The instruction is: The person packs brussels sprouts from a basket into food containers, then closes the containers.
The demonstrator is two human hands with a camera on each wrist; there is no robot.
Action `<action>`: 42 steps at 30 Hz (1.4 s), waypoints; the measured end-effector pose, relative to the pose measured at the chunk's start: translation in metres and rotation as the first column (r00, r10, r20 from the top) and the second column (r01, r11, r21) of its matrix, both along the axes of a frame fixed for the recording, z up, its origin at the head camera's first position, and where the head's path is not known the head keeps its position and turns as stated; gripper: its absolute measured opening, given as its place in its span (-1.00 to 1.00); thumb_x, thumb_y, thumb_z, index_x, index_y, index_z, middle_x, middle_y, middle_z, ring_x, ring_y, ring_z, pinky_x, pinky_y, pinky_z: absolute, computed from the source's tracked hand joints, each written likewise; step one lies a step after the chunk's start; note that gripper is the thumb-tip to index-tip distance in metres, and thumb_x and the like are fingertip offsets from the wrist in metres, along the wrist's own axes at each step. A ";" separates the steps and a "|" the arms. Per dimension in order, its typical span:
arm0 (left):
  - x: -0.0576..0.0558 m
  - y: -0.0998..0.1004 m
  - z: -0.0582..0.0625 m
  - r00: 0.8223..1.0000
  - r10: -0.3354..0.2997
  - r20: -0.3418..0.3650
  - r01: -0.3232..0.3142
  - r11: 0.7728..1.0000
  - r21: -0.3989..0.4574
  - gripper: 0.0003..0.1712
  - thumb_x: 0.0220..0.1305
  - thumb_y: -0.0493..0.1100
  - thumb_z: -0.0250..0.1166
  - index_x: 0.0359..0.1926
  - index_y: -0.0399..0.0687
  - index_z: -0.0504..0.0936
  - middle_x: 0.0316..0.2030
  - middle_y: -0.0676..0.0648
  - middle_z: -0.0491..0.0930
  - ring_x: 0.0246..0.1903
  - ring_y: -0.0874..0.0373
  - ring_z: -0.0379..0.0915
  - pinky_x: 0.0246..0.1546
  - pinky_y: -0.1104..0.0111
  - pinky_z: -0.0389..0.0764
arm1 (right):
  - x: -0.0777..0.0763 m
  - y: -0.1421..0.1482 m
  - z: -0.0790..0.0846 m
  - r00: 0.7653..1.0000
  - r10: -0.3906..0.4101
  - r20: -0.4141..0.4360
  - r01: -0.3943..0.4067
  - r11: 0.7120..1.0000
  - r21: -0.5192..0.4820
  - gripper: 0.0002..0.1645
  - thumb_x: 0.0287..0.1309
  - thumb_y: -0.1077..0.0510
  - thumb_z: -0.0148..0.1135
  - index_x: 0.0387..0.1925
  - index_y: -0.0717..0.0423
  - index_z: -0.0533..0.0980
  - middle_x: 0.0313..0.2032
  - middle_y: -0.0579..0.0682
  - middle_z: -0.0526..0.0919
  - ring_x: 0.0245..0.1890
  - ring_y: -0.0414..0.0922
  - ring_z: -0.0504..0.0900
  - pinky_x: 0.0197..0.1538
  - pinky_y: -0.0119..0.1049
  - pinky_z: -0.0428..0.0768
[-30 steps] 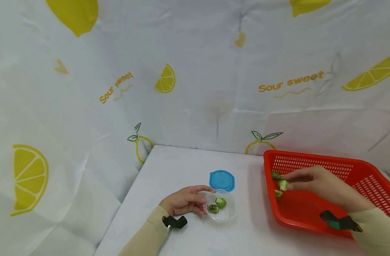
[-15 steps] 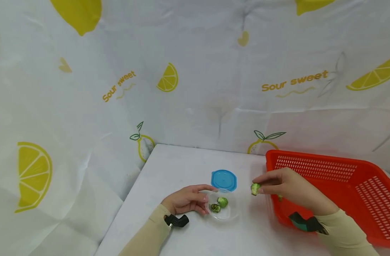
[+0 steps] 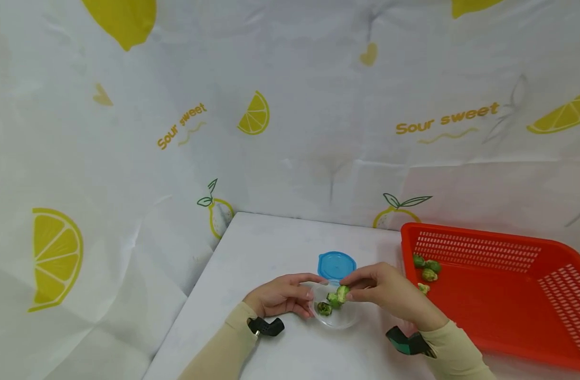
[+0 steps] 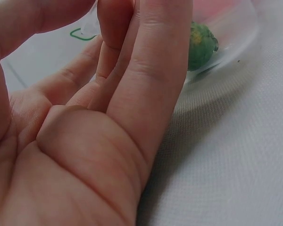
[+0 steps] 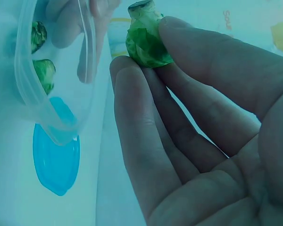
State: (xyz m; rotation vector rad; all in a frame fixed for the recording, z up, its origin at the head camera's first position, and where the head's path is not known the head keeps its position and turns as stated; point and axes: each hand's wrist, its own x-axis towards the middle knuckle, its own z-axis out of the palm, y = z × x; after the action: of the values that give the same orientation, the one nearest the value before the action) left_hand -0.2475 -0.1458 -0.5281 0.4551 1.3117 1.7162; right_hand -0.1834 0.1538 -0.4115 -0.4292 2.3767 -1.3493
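In the head view my left hand [image 3: 286, 296] holds the left side of a small clear plastic container [image 3: 348, 318], with fingers along its rim. My right hand [image 3: 392, 291] pinches a Brussels sprout [image 3: 343, 293] between thumb and fingertips, over the container's opening. The right wrist view shows this pinched sprout [image 5: 146, 40] with its cut stem up. Inside the container lie a browned sprout [image 3: 324, 309] and a greener one [image 3: 333, 300], the latter partly overlapped by the held sprout. Through the container wall, one sprout [image 4: 201, 46] shows in the left wrist view.
A blue lid [image 3: 336, 265] lies on the white table [image 3: 271, 240] just behind the container. At the right stands a red plastic basket [image 3: 504, 316], with several sprouts [image 3: 430, 274] in its left corner. A lemon-print sheet [image 3: 318, 105] hangs behind and at the left.
My right hand has lifted a Brussels sprout out of the red basket and carried it left to above the clear container. The left hand has stayed at the container's side.
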 end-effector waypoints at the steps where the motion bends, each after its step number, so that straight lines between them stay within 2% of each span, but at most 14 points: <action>1: 0.000 0.000 0.000 1.000 0.000 -0.002 0.000 1.000 -0.001 -0.38 0.55 -0.21 0.25 0.56 0.02 0.42 -0.22 -0.08 0.75 -0.21 0.15 0.82 -0.06 0.29 0.83 | 0.000 -0.003 -0.002 1.000 -0.004 0.007 0.004 1.000 0.002 -0.66 0.31 0.11 0.53 0.08 0.09 0.78 -0.07 -0.02 0.84 -0.10 -0.10 0.78 0.02 -0.26 0.83; 9: -0.001 0.000 0.000 1.000 0.000 -0.004 0.000 1.000 0.006 -0.38 0.55 -0.20 0.25 0.56 0.01 0.42 -0.20 -0.08 0.75 -0.22 0.15 0.81 -0.09 0.30 0.84 | 0.004 -0.015 -0.013 0.999 -0.049 0.014 0.049 0.999 0.022 -0.69 0.27 0.11 0.57 0.03 0.03 0.80 -0.12 -0.06 0.84 -0.11 -0.12 0.74 0.00 -0.20 0.84; 17: 0.000 0.000 -0.004 1.000 -0.004 0.010 0.004 1.000 0.011 -0.37 0.54 -0.19 0.27 0.56 0.03 0.42 -0.11 -0.11 0.72 -0.23 0.14 0.81 -0.09 0.29 0.84 | 0.008 -0.021 -0.025 0.998 -0.006 -0.059 0.008 0.999 0.035 -0.75 0.24 0.13 0.57 -0.04 -0.01 0.81 -0.17 -0.07 0.82 -0.15 -0.11 0.73 -0.12 -0.34 0.79; 26: -0.001 0.000 -0.001 1.000 -0.005 0.004 0.005 1.000 0.003 -0.36 0.55 -0.21 0.25 0.57 0.00 0.40 0.04 -0.12 0.70 -0.22 0.14 0.81 -0.10 0.31 0.84 | 0.008 -0.026 -0.029 0.995 0.009 -0.095 -0.001 0.997 0.079 -0.74 0.24 0.13 0.58 -0.03 -0.02 0.81 -0.10 -0.09 0.82 -0.13 -0.16 0.73 -0.05 -0.24 0.84; 32: -0.002 0.000 -0.003 1.000 -0.004 0.004 0.004 1.000 0.003 -0.38 0.56 -0.23 0.22 0.57 -0.01 0.40 -0.07 -0.11 0.75 -0.21 0.13 0.82 -0.10 0.30 0.84 | 0.008 -0.028 -0.031 0.994 0.031 -0.107 -0.021 0.996 0.085 -0.74 0.25 0.17 0.57 -0.02 0.02 0.81 -0.10 -0.09 0.83 -0.15 -0.15 0.75 -0.05 -0.25 0.84; 42: -0.001 0.001 -0.002 1.000 -0.010 -0.004 0.010 1.000 0.015 -0.37 0.55 -0.23 0.24 0.57 -0.02 0.40 -0.28 -0.04 0.81 -0.22 0.14 0.83 -0.12 0.30 0.84 | 0.009 -0.034 -0.030 0.996 0.046 -0.072 -0.040 0.997 0.070 -0.76 0.28 0.19 0.54 -0.03 0.07 0.79 -0.12 -0.05 0.83 -0.15 -0.14 0.74 -0.03 -0.24 0.84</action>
State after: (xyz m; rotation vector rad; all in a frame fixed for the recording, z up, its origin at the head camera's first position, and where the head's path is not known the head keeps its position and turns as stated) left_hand -0.2488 -0.1453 -0.5301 0.4726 1.2983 1.7188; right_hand -0.1740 0.1199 -0.4417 -0.5163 2.4505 -1.2502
